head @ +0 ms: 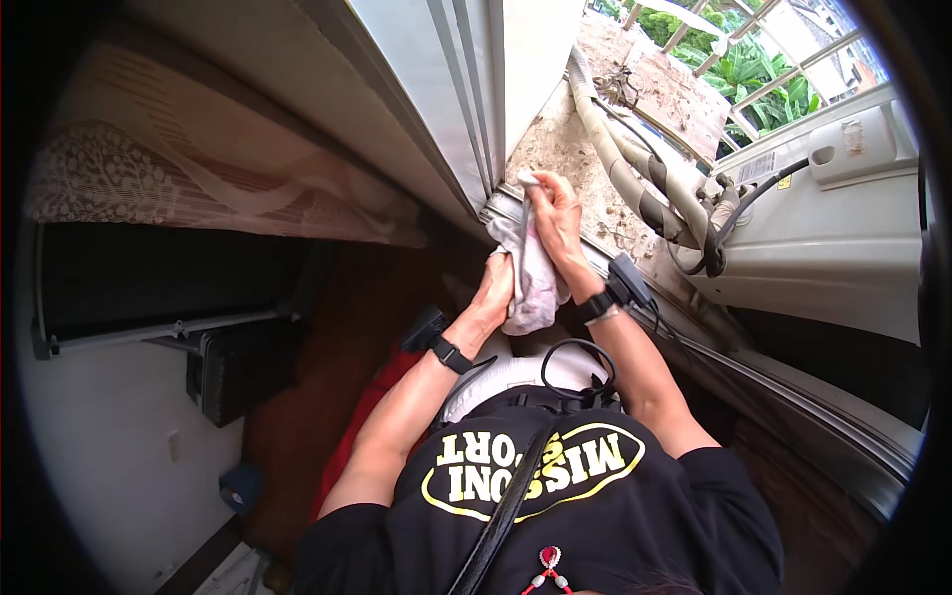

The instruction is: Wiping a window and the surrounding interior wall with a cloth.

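A crumpled pale cloth (534, 286) with pinkish stains hangs between my two hands, in front of my body. My left hand (494, 291) grips its side, with the fingers partly hidden behind the fabric. Higher up, my right hand (556, 216) pinches a corner of the cloth between thumb and fingers. Just beyond the hands runs the metal track of a sliding window (506, 202), and the white window frame (476, 97) rises at its left end. Whether the cloth touches the track, I cannot tell.
Outside the track lies a dirty ledge (550, 141) with debris. Wrapped pipes (625, 171) lead to an air-conditioner outdoor unit (825, 216) on the right. Metal window bars (744, 111) stand beyond. A patterned curtain (223, 178) hangs at left, above a dark wall-mounted box (238, 372).
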Available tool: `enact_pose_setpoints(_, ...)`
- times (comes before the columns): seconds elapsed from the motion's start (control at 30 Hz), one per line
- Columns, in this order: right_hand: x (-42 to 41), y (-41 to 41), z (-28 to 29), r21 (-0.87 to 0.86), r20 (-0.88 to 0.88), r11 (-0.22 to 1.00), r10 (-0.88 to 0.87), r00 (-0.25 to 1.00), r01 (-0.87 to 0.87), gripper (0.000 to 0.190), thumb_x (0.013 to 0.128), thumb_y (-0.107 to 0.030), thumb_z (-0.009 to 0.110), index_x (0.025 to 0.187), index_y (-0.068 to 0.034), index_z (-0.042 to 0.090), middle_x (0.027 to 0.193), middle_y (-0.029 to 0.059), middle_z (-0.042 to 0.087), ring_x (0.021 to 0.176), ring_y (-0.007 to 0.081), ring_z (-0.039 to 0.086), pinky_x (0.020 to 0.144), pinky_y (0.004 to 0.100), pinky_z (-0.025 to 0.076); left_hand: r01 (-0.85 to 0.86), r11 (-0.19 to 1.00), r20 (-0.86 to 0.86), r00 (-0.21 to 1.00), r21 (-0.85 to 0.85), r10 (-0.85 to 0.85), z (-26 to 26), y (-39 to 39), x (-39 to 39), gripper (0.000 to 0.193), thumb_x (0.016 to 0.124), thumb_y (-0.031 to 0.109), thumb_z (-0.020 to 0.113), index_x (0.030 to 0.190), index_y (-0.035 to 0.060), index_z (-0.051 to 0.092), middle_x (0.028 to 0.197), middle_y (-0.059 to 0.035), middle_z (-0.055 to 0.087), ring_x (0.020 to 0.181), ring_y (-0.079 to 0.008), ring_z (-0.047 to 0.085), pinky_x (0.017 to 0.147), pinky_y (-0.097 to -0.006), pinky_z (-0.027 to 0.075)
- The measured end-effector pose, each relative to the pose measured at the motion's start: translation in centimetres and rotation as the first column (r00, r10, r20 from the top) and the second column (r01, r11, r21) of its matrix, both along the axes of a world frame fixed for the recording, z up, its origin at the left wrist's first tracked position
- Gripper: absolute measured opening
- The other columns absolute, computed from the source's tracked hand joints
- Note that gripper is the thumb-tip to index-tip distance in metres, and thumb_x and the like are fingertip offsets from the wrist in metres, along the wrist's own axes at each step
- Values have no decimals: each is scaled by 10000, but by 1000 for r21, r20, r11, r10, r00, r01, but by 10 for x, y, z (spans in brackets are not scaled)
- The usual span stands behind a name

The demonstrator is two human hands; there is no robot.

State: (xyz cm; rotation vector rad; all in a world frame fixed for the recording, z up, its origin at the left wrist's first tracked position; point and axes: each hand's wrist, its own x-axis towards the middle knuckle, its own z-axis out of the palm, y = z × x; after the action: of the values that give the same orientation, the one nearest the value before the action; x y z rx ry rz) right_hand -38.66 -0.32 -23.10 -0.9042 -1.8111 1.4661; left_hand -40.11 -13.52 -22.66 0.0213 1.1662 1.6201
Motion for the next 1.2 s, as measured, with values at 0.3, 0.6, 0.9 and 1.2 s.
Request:
enact_pose_setpoints(0.3,14,-26,9,484,428,746,254,867,-457,112,767,-103,576,859,-47,547,787,171,534,739,373,555,642,447,442,53,997,192,981,-54,-41,-17,-11,22,431,970,363,389,1240,35,461,1100,-58,570,987,-158,574,870,-306,487)
enact_pose_setpoints(0.6,17,-26,3,481,624,714,130,770,-510,151,772,-124,567,890,-41,521,854,186,560,698,378,598,600,475,476,135,985,9,991,-105,-135,-8,-20,6,334,923,257,523,1084,-34,556,934,-56,625,788,-120,610,701,-260,513)
enact_pose_setpoints(0.9,-4,-36,-5,887,359,304,17,933,-347,251,804,-75,493,1038,7,456,871,216,497,752,377,531,606,440,432,-154,984,378,908,-94,178,-14,-13,6,371,957,286,399,1152,-4,523,970,-70,620,822,-172,612,746,-301,520)
enact_pose_setpoints(1.2,34,-11,11,421,705,726,115,699,-544,123,768,-108,577,841,-26,522,827,177,549,705,383,584,614,483,465,354,935,-125,929,24,-348,-17,-19,11,300,942,235,490,1109,-3,558,943,6,593,810,-42,541,701,-210,471)
